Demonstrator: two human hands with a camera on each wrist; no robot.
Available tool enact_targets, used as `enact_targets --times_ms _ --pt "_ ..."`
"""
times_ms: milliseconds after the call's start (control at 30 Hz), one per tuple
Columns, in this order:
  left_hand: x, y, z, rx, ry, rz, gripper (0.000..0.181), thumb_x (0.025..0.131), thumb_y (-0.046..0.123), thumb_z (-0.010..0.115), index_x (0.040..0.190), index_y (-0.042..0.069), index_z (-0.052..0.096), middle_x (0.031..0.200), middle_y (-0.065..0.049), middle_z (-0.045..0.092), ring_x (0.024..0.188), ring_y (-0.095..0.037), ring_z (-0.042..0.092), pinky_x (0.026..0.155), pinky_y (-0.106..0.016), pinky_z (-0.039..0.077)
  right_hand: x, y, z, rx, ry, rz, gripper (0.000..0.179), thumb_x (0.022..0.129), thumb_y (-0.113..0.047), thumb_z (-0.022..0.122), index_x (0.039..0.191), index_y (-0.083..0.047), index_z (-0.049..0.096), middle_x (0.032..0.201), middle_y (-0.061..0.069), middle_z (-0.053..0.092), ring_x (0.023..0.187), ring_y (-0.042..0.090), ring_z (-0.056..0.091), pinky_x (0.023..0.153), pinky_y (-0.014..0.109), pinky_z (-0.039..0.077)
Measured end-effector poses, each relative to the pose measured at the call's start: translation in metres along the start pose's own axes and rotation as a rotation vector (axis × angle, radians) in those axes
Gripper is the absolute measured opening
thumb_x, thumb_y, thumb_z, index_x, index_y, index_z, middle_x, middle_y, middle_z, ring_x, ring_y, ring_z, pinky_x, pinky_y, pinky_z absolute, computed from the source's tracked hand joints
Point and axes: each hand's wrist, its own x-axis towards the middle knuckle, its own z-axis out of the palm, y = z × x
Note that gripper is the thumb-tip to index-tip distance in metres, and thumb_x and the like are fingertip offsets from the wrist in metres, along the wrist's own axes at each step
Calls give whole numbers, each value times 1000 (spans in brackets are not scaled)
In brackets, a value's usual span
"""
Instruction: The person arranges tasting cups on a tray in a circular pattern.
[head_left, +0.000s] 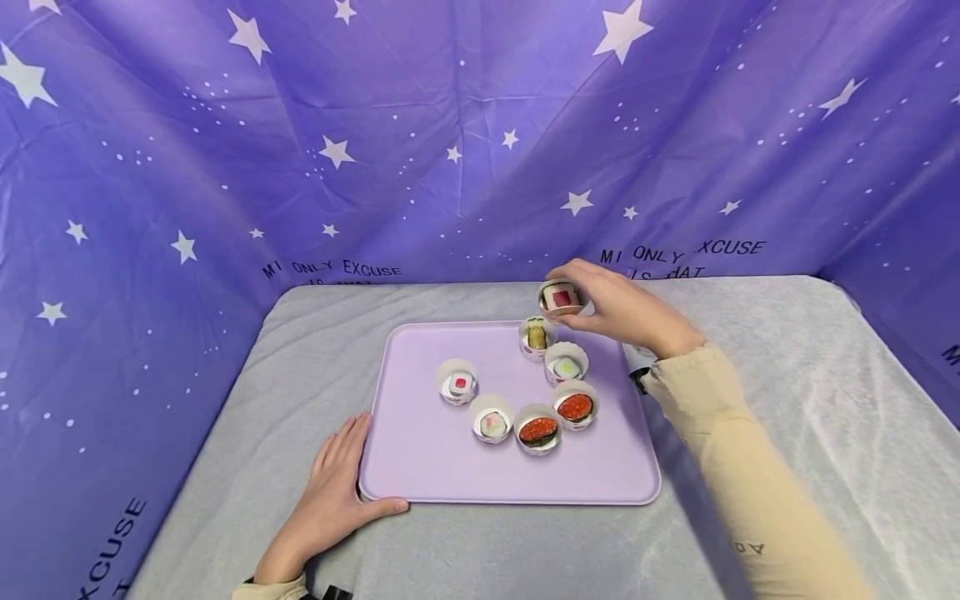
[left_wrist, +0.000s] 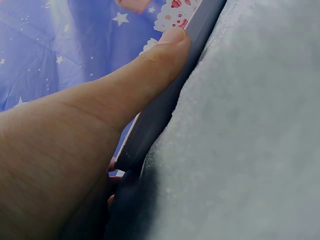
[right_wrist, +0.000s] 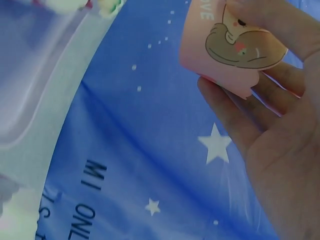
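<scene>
My right hand (head_left: pixel 630 310) holds a paper baking cup (right_wrist: pixel 220 55) above the tray's far right part. Inside that cup lies a toy-like sushi roll (head_left: pixel 561 297) with a dark red square centre. The cup's outside is pink with a cartoon face. My left hand (head_left: pixel 330 487) rests at the near left corner of the lilac tray (head_left: pixel 420 471), fingers straight along its side and thumb against the front edge. In the curve of cups on the tray are two orange roe sushi (head_left: pixel 538 432), a pale roll (head_left: pixel 492 425), and a red-centred roll (head_left: pixel 461 384).
Also on the tray, at the back right, stand cups with a green-centred roll (head_left: pixel 566 367) and a yellowish-brown sushi piece (head_left: pixel 536 335). Grey cloth (head_left: pixel 795 400) covers the table. A purple star-printed curtain (head_left: pixel 420 150) hangs behind and at both sides.
</scene>
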Motion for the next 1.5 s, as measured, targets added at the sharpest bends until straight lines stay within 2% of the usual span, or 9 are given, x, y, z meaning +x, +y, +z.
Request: enact_targets --times_ms 167,333,500,600,700,867,1000,1233,1500 --pt "0 0 0 -7 -9 -8 127 66 67 80 157 2 20 160 -19 27 149 -38 18 119 -54 10 10 -11 6 20 -15 -18 57 87 -25 77 135 -7 54 119 5 62 105 20 61 95 42 52" --pt "0 0 0 -13 -16 -15 127 66 68 80 157 3 20 160 -20 26 149 -38 18 118 -55 11 19 -21 14 24 -39 -49 57 89 -28 76 136 -6 54 125 7 61 118 25 58 103 45 48" --pt "1 -1 0 -14 -19 -17 127 67 68 79 158 3 20 160 -20 26 149 -38 18 118 -55 11 29 -31 21 37 -74 -62 58 90 -30 74 138 -6 53 132 9 59 135 31 48 113 48 39" --pt "1 -1 1 -15 -18 -16 127 67 68 79 158 4 20 160 -20 27 149 -38 18 118 -55 11 34 -36 25 49 -97 -67 57 91 -30 73 138 -7 52 130 7 59 129 28 51 109 45 43" --pt "1 -2 1 -14 -17 -14 127 66 68 79 158 4 20 160 -20 27 149 -38 18 118 -55 11 37 -40 29 46 -111 -73 57 91 -30 73 139 -7 52 126 5 59 113 21 57 99 39 50" --pt "1 -3 1 -9 -16 -9 127 66 69 79 158 4 19 160 -19 27 149 -38 18 118 -55 11 45 -43 38 50 -129 -70 57 91 -32 73 139 -10 52 120 2 60 104 16 58 95 36 51" --pt "0 -5 -1 -8 -17 -15 127 66 69 79 158 4 19 161 -18 27 149 -37 18 118 -55 11 52 -45 46 65 -164 -54 58 91 -34 73 140 -12 52 117 -1 59 100 14 58 93 33 51" --pt "1 -5 -2 -9 -30 -25 127 67 70 78 158 4 18 161 -18 25 150 -37 17 118 -56 10 63 -50 58 93 -203 -51 55 87 -24 77 135 -9 55 122 2 60 104 16 59 93 33 52" --pt "0 -2 -1 -13 -41 -40 128 67 71 78 158 5 17 161 -19 25 150 -37 17 118 -57 10 70 -56 68 70 -237 -56 49 88 -24 76 131 -11 57 113 -1 60 96 15 57 86 31 50"
